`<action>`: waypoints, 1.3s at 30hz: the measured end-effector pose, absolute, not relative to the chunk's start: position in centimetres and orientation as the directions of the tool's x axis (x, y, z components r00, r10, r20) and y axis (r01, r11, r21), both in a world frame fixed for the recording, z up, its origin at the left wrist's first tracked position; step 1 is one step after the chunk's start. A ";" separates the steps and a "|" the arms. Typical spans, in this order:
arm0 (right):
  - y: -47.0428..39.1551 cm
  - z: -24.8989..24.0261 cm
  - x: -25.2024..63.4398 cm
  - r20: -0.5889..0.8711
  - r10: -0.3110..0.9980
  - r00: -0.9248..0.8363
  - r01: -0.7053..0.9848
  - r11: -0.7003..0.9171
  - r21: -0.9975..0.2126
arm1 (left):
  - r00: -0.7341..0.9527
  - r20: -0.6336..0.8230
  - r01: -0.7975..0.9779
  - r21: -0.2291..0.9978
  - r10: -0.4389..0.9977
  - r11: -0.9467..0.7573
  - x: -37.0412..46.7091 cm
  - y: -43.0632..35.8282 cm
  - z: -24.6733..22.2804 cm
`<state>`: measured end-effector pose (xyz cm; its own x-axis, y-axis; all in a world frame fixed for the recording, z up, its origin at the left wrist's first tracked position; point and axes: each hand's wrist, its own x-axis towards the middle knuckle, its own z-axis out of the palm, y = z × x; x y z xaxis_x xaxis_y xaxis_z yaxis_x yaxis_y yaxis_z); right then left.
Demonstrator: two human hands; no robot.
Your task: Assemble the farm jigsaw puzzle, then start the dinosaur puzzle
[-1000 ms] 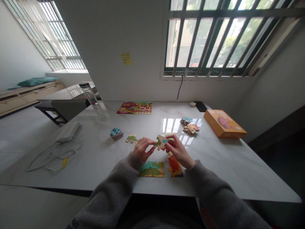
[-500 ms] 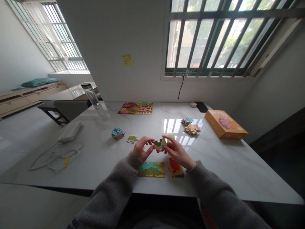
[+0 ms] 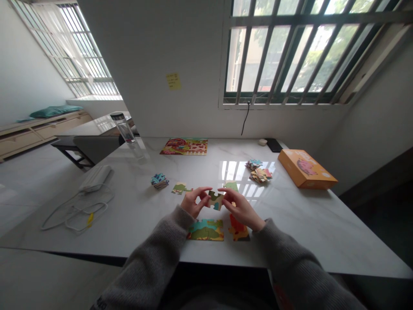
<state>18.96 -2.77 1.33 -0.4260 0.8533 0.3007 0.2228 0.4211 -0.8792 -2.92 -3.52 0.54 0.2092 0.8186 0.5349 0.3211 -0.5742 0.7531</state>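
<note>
Between my left hand (image 3: pixel 194 202) and my right hand (image 3: pixel 239 207) a jigsaw puzzle piece (image 3: pixel 215 200) is held up off the table, its printed side in green, beige and blue. Each hand pinches one side of it. Just below, nearer the table's front edge, lies a joined puzzle section (image 3: pixel 205 230) with green hills and blue sky. A red and orange section (image 3: pixel 238 227) lies to its right, partly under my right hand. Behind my hands are loose green-and-beige pieces (image 3: pixel 179 188) on the left and a green piece (image 3: pixel 231 185) on the right.
Stacks of puzzle pieces stand at left (image 3: pixel 159 181) and right (image 3: pixel 259 172). An orange box (image 3: pixel 306 168) is on the right, a phone (image 3: pixel 273 145) behind it. A farm picture (image 3: pixel 184 146) lies at the back. A bottle (image 3: pixel 124 128) and white cable (image 3: pixel 69 221) are left.
The puzzle piece has been turned between my fingers, so its blue patch now sits at the bottom instead of the right. Both hands stay in nearly the same place.
</note>
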 end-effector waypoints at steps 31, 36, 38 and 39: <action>-2.5 0.8 18.6 0.207 0.917 -0.341 -0.006 0.218 -0.976 | 0.234 0.449 0.263 0.825 0.862 -0.501 -3.0 -3.4 0.2; -2.7 1.0 18.7 0.248 0.900 -0.359 0.017 0.272 -0.962 | 0.242 0.474 0.268 0.806 0.847 -0.528 -3.2 -3.3 0.5; -2.9 1.3 18.7 0.261 0.861 -0.437 0.038 0.307 -0.951 | 0.268 0.468 0.263 0.805 0.842 -0.531 -3.3 -3.4 0.6; -3.0 1.4 18.7 0.267 0.840 -0.471 0.069 0.337 -0.939 | 0.262 0.455 0.255 0.818 0.851 -0.516 -3.2 -3.4 0.6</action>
